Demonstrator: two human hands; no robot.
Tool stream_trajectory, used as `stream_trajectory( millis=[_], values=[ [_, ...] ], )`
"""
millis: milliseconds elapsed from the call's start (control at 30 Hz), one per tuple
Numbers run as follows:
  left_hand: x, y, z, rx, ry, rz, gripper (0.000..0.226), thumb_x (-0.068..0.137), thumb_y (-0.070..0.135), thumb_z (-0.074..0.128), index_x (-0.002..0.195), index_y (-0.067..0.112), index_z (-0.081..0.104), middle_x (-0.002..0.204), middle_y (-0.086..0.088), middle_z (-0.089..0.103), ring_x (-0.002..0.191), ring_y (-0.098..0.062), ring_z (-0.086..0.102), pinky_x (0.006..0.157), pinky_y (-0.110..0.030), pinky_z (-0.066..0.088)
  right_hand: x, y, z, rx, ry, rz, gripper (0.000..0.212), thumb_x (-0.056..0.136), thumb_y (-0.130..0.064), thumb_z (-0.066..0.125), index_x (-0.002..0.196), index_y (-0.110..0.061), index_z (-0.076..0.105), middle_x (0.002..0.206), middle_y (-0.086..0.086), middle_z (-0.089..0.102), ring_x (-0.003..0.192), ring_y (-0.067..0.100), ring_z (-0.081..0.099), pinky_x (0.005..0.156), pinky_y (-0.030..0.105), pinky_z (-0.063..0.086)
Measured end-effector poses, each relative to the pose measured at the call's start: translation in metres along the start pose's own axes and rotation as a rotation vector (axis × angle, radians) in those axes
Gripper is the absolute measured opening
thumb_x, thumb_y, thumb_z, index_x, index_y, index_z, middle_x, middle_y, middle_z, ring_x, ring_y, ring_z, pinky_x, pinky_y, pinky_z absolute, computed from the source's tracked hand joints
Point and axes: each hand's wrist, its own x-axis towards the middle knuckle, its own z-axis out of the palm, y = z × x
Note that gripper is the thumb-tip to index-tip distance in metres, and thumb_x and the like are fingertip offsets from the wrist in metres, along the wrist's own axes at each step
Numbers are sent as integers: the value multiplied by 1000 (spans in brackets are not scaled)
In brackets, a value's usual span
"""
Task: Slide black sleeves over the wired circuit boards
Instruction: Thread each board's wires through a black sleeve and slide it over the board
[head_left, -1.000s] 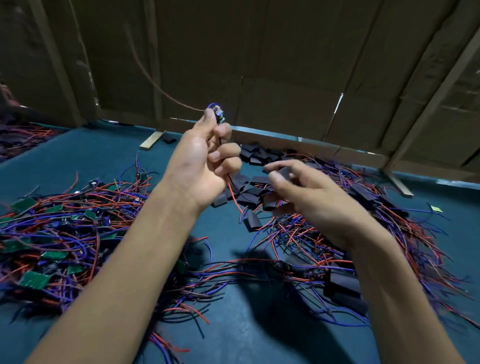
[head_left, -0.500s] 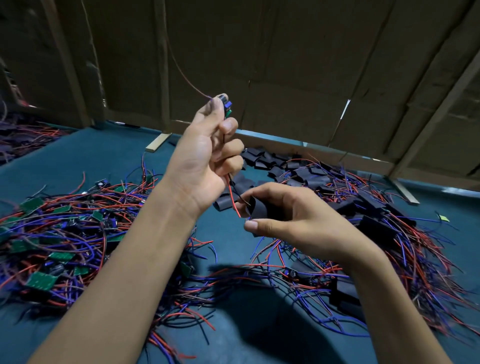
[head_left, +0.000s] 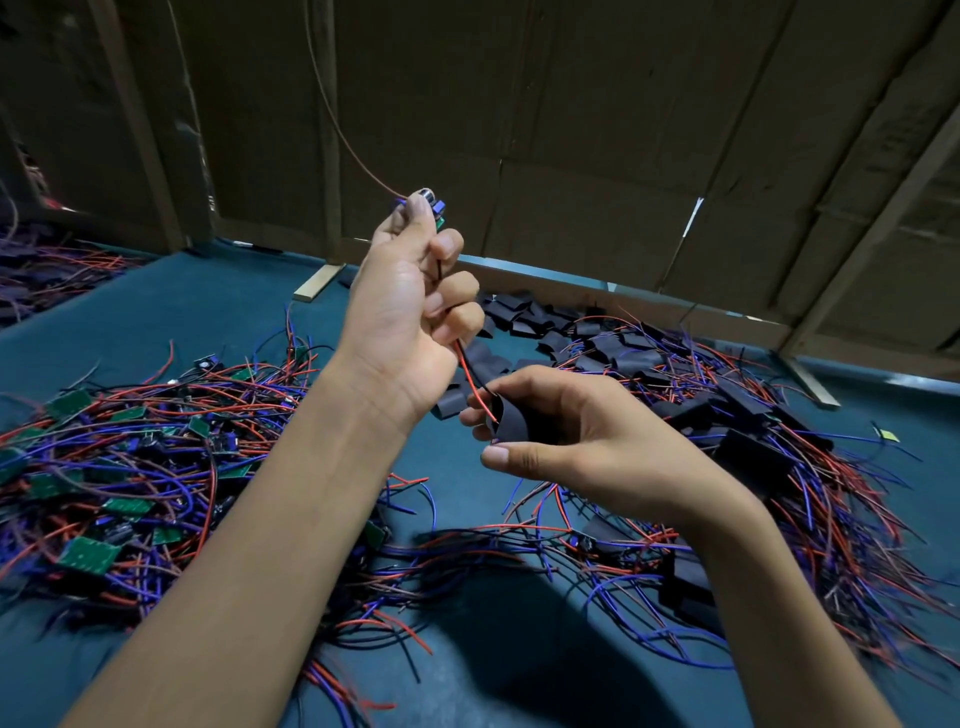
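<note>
Two hands work above a teal table (head_left: 156, 312), and no writing or brand mark can be read on anything in view. At about 11 o'clock from centre, the left hand (head_left: 410, 322) is raised, fingers curled, pinching a small wired circuit board (head_left: 435, 210) between thumb and forefinger; its red wire (head_left: 470, 371) hangs down out of the fist. At about 4 o'clock from that hand, the right hand (head_left: 566, 441) pinches a black sleeve (head_left: 511, 421) between thumb and fingers, mouth facing up, and the red wire's tip touches or enters that opening. A heap of bare boards (head_left: 88, 556) with red and blue wires lies at 9 o'clock. Loose sleeves (head_left: 540, 319) lie at 1 o'clock, and sleeved boards (head_left: 753, 457) at 3 o'clock.
</note>
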Motion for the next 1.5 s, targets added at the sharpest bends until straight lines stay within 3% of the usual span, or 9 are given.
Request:
stream_trajectory(
  millis=[300, 467, 633, 733, 900, 1033, 1167, 1367, 1500],
  values=[
    [-1, -6, 5, 23, 103, 141, 11, 106, 37, 46, 101, 27, 48, 64, 10, 44, 44, -4, 21, 40, -20, 14, 1, 1, 1, 29, 53, 50, 31, 89, -17, 78, 118, -12, 67, 110, 1, 76, 99, 13, 71, 92, 34, 56],
    [-4, -16, 16, 30, 30, 93, 8, 105, 30, 49, 107, 22, 51, 77, 6, 59, 64, -8, 54, 59, -22, 45, 7, 2, 6, 56, 276, 0, 35, 85, -22, 82, 116, -15, 68, 105, 3, 77, 101, 26, 73, 93, 54, 57],
    [-6, -25, 15, 286, -123, 98, 5, 94, 15, 63, 90, 15, 62, 69, 4, 52, 61, -6, 51, 54, -21, 40, 5, 0, -3, 51, 562, -94, 29, 84, -34, 81, 108, -22, 70, 98, -3, 78, 92, 19, 75, 84, 52, 60],
    [-4, -26, 11, 450, -235, 149, 3, 84, 15, 67, 82, 17, 69, 73, 2, 61, 64, -8, 55, 54, -19, 44, 2, 0, -10, 27, 572, -91, 32, 83, -37, 80, 109, -21, 69, 99, -4, 77, 92, 17, 75, 82, 51, 60],
    [0, -25, 0, 751, -381, 154, 13, 68, 29, 72, 80, 25, 73, 81, 1, 69, 80, -16, 62, 71, -38, 42, 0, 3, -18, -65, 578, -122, 37, 82, -34, 80, 114, -19, 71, 101, -4, 77, 96, 21, 73, 86, 51, 58],
    [4, -17, -9, 881, -441, 202, 27, 71, 33, 74, 90, 14, 72, 87, -7, 72, 77, -12, 59, 65, -32, 40, -1, 6, -26, -137, 589, -165, 34, 85, -26, 81, 118, -20, 73, 105, -7, 77, 98, 14, 72, 90, 48, 57],
    [4, -8, -13, 915, -512, 250, 10, 81, 17, 74, 84, 26, 75, 102, -11, 74, 77, -6, 62, 69, -26, 47, -4, 5, -31, -187, 493, -176, 36, 88, -37, 76, 123, -26, 71, 99, -19, 74, 93, 4, 71, 86, 41, 58],
    [6, -2, -17, 894, -556, 226, 10, 82, 11, 72, 85, 20, 74, 99, 1, 75, 73, -5, 60, 67, -21, 49, -4, 7, -33, -4, 447, -166, 31, 84, -37, 76, 109, -19, 72, 96, 4, 76, 91, 32, 74, 83, 57, 59],
    [3, -3, -16, 942, -551, 231, 17, 84, 7, 75, 93, -4, 66, 99, 5, 76, 76, -3, 63, 69, -17, 49, -4, 8, -33, -24, 463, -185, 31, 84, -36, 77, 109, -19, 72, 95, -2, 77, 92, 26, 74, 84, 54, 59]
  ],
)
